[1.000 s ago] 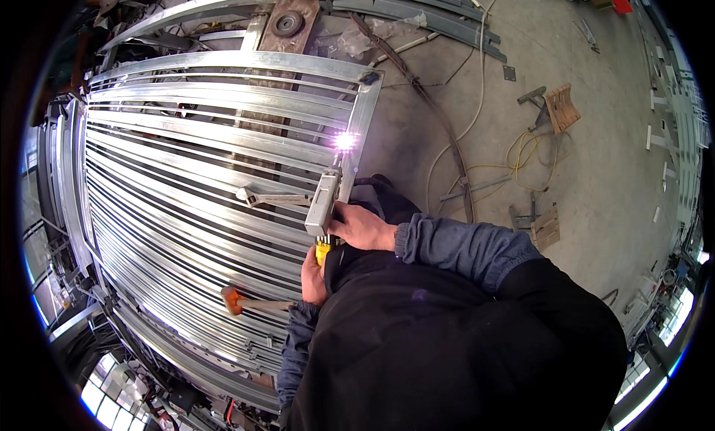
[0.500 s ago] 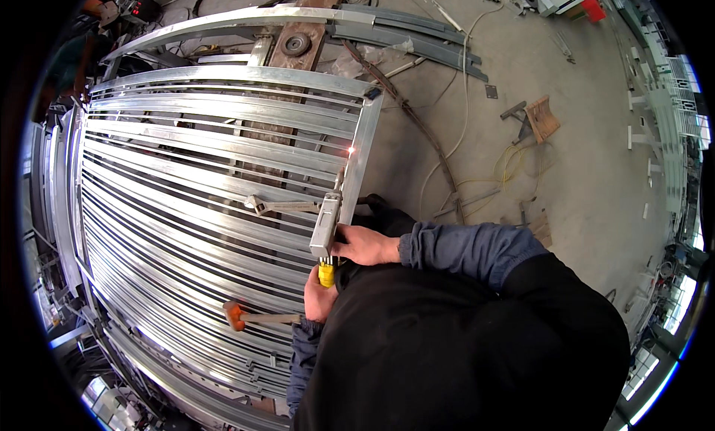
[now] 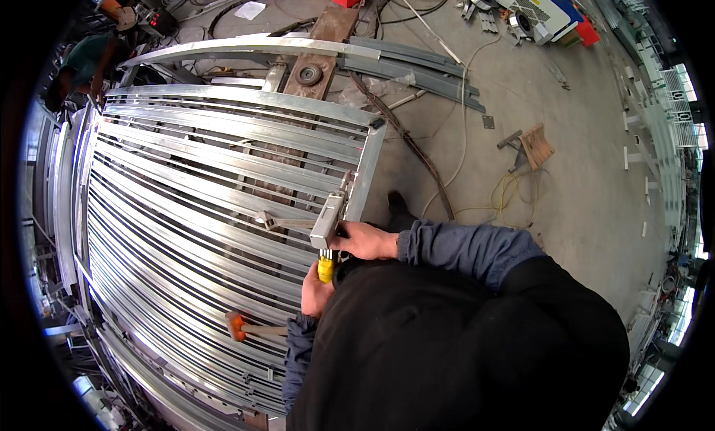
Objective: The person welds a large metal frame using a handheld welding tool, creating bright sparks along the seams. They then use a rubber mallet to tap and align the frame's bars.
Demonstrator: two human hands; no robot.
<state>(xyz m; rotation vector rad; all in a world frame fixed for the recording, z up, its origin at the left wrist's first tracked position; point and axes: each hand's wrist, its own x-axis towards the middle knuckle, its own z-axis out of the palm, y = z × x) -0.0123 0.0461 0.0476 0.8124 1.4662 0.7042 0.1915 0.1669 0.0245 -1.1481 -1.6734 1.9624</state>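
Observation:
A silver box-bodied welding gun [image 3: 328, 221] points away from me, its tip close to the right-hand rail [image 3: 366, 167] of a large metal grille [image 3: 194, 185]. My right hand [image 3: 366, 241] closes on the gun's side near its back end. Behind it, my left hand [image 3: 316, 291] is closed around the yellow-wrapped bundle [image 3: 325, 269] at the gun's rear; part of its grip is hidden. On the bars left of the gun lies a wrench-like metal tool [image 3: 269, 221]. Nearer my left sleeve, an orange-headed hammer [image 3: 237, 326] rests on the bars.
A co-worker [image 3: 88, 62] bends over the far left corner. Grey metal strips [image 3: 417, 70] and a brown beam [image 3: 328, 33] lie beyond the grille. Cables [image 3: 463, 133], a small stand [image 3: 530, 147] and a blue-white machine [image 3: 538, 10] are on the floor to the right.
The bright spark at the gun's tip is gone. My view has shifted, so more of the far floor and the co-worker show. Both hands keep their hold.

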